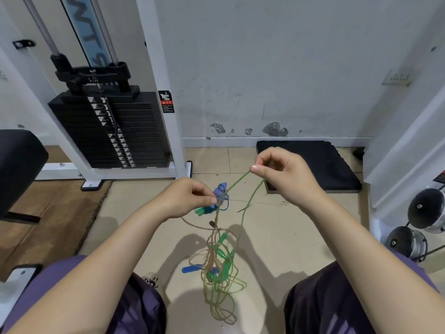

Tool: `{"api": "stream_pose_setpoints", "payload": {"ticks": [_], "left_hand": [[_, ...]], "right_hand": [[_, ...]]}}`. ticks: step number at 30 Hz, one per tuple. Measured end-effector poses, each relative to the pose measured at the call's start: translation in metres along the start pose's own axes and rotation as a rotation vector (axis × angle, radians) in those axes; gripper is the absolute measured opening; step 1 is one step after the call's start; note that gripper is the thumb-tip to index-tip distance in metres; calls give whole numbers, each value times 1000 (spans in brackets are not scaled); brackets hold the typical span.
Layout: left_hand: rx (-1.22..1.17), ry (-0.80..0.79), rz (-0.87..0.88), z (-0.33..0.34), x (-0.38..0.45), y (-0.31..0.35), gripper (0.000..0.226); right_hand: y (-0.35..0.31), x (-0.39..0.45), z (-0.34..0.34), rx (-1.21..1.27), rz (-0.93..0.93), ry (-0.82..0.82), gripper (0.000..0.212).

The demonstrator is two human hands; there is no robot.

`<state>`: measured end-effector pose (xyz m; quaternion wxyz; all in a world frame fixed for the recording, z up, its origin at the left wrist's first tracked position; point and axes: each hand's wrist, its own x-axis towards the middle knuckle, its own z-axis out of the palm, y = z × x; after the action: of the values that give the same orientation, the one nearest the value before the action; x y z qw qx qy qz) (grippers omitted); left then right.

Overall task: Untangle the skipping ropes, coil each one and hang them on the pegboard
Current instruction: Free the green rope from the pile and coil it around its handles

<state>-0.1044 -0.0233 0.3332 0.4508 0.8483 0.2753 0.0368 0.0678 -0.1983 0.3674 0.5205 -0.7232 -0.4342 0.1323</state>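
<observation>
Fingers of our left hand [190, 197] pinch the knot of the tangled green and tan skipping ropes [218, 259] dangling between our knees; our right hand [284, 173] pinches a thin green rope strand [237, 183], raised.

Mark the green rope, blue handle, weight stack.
green rope [237, 181], head view, taut stretch between the hands
blue handle [190, 269], head view, mid-shaft, in the hanging tangle
weight stack [134, 131], head view, front plates
</observation>
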Motion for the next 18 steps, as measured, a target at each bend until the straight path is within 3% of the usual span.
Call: {"api": "stream_pose_setpoints", "payload": {"ticks": [4,9,18], "left_hand": [[-133,57,16,-13,-2,1,11],[-261,113,95,-8,-6,5,11],[-430,62,116,3,-12,13,16]], "right_hand": [[4,4,-7,-30,53,17,12],[0,-2,7,194,208,-305,3],[-10,-9,27,132,204,-504,41]]}}
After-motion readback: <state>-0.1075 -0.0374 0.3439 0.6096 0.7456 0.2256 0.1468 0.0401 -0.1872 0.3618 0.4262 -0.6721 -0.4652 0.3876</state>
